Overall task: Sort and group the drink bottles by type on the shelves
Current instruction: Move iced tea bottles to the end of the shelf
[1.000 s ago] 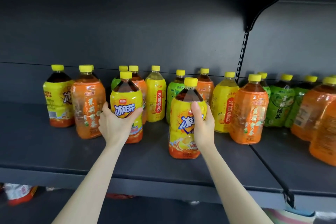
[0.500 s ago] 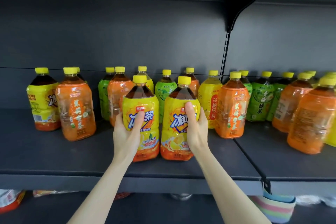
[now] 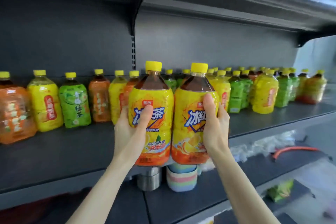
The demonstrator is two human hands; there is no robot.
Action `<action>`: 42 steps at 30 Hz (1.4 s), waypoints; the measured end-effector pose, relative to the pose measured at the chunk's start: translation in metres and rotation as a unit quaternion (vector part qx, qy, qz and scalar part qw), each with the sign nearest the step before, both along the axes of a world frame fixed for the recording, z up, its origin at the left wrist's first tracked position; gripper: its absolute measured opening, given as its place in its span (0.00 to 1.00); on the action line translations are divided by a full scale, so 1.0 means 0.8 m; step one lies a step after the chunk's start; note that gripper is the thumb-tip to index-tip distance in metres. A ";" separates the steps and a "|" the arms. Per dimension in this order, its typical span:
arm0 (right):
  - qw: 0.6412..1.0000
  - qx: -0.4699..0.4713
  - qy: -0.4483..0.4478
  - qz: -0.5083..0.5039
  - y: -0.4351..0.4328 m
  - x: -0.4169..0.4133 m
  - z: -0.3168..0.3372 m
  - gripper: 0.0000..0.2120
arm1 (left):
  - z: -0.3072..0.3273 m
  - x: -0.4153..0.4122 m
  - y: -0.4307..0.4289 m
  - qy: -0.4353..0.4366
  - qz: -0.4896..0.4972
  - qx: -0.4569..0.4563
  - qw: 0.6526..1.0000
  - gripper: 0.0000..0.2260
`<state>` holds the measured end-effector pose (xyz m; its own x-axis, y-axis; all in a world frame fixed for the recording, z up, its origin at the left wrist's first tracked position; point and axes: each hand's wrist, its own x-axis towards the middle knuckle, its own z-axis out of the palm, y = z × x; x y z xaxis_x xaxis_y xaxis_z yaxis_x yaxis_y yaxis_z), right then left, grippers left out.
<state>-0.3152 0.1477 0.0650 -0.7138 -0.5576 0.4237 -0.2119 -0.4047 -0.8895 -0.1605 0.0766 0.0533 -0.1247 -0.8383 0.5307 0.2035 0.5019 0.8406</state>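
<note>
**Two iced-tea bottles held side by side, clear of the shelf edge**

Along the left of the shelf point(image 3: 54, 151) stand mixed bottles: an orange-label bottle point(image 3: 15, 112), a yellow-label bottle point(image 3: 45, 103), a green-label bottle point(image 3: 75, 103), then more orange and yellow ones behind, all upright and unsorted.

The left hand point(image 3: 131, 129) is wrapped round the left iced-tea bottle point(image 3: 151, 112), thumb across the front of the label and fingers closed round the far side, so the grip is clamped on the bottle's waist. The bottle stands upright, its long axis vertical, cap up. Just beside it, seemingly touching at the shoulder, is the right iced-tea bottle point(image 3: 192, 114), also upright, gripped the same way by the right hand point(image 3: 216, 129) with the thumb on the label and fingers curled round the right side.

Both bottles appear lifted in front of the shelf's front lip instead of resting on it, though blur makes the bases hard to read. Each hand is already on its own bottle, so neither is nearer; the open shelf space lies ahead and lower left of the pair.

Further right, green-label and yellow-label bottles point(image 3: 265, 94) crowd the shelf in a loose mix.
</note>
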 end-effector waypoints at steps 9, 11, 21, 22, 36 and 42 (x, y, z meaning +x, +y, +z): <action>0.992 0.009 0.031 -0.121 0.216 -0.220 -0.023 0.27 | -0.035 -0.251 0.168 0.015 -0.154 0.057 0.986 0.25; 0.990 0.008 0.020 -0.142 0.241 -0.262 -0.023 0.27 | -0.030 -0.295 0.185 0.007 -0.172 0.051 0.984 0.25; 0.981 -0.031 0.034 -0.189 0.270 -0.468 -0.010 0.25 | -0.014 -0.518 0.191 -0.003 -0.233 0.015 0.972 0.24; 0.979 -0.027 0.040 -0.196 0.268 -0.493 -0.013 0.24 | -0.016 -0.542 0.188 -0.003 -0.240 0.015 0.971 0.24; 0.949 -0.007 0.044 -0.313 0.273 -0.854 -0.020 0.32 | -0.006 -0.914 0.181 -0.017 -0.298 0.015 0.954 0.25; 0.958 0.008 0.047 -0.283 0.278 -1.003 -0.033 0.32 | -0.028 -1.059 0.189 -0.029 -0.270 0.032 0.962 0.32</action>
